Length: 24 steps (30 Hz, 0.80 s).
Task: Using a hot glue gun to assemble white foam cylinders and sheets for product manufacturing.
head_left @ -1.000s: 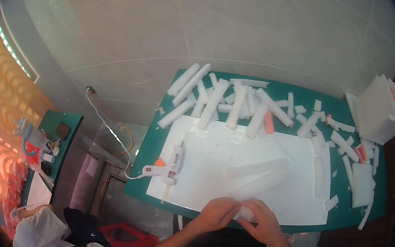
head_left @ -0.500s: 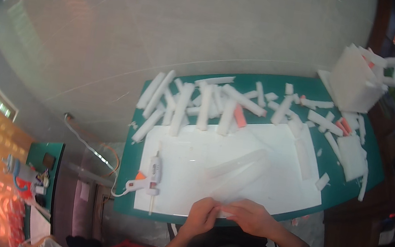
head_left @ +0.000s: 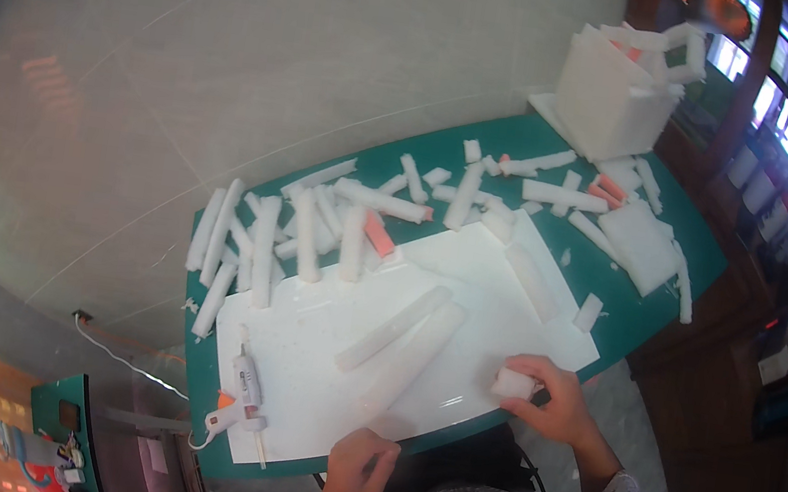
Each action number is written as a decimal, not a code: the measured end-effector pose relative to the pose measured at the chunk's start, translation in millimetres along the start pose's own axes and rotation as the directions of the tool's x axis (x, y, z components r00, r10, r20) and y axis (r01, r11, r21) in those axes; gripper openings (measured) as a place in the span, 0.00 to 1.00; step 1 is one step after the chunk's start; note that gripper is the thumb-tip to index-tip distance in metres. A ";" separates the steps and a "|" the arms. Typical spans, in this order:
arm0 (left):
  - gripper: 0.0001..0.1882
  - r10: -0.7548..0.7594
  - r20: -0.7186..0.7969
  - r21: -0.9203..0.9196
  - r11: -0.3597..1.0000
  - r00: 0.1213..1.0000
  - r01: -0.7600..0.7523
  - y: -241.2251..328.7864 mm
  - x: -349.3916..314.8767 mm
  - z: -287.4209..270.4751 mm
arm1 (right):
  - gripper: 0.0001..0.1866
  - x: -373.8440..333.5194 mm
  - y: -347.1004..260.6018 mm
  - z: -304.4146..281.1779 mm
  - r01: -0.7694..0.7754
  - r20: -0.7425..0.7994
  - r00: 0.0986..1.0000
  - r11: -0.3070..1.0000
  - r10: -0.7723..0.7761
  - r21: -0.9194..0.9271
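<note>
My right hand point(head_left: 554, 399) grips a short white foam block point(head_left: 514, 384) between thumb and fingers, over the right front part of a white board point(head_left: 290, 413). At the table's front edge, my left hand point(head_left: 360, 471) has its fingers curled in; whatever may be inside is hidden. Between the hands and the far pieces, two long white foam strips point(head_left: 394, 329) lie side by side on the board. A white glue gun point(head_left: 245, 391) with an orange part rests at the board's left end, a glue stick poking out behind it.
Several white foam strips point(head_left: 263, 248) and a pink piece point(head_left: 379, 234) lie along the far side of the green table point(head_left: 488, 149). A white foam box point(head_left: 612, 95) stands at the far right corner, near a flat foam slab point(head_left: 638, 245). The glue gun's cord point(head_left: 137, 356) runs to a wall socket.
My hands, together at the front edge before, are now apart. The right has moved right with the foam block; the left is lower and left. The view has swung right.
</note>
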<state>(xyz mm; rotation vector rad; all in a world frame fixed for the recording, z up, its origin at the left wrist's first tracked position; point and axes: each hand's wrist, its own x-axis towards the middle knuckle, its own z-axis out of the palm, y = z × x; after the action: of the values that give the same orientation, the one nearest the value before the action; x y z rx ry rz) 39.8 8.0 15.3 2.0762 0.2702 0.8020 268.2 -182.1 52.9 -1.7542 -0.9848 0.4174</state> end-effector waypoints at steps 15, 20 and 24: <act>0.09 -0.211 0.220 -0.064 0.971 0.952 0.230 7.7 -38.3 9.9 | 0.22 34.3 -16.1 -14.5 0.127 -0.217 0.964 0.982 -0.156 -0.142; 0.12 -0.340 0.123 -0.200 0.912 0.932 0.359 8.8 -28.4 11.8 | 0.21 30.2 -34.3 6.3 0.099 -0.060 0.993 0.994 -0.103 -0.054; 0.20 -0.371 -0.028 -0.476 0.821 0.928 0.314 25.2 17.4 30.6 | 0.20 25.7 -47.2 28.3 0.207 0.200 0.961 0.976 -0.190 -0.070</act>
<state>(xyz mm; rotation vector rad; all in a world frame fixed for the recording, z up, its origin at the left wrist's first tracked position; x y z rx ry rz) 70.1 -19.1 30.4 1.4724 0.4577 0.6872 244.7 -138.6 88.2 -1.6972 -1.3241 0.4247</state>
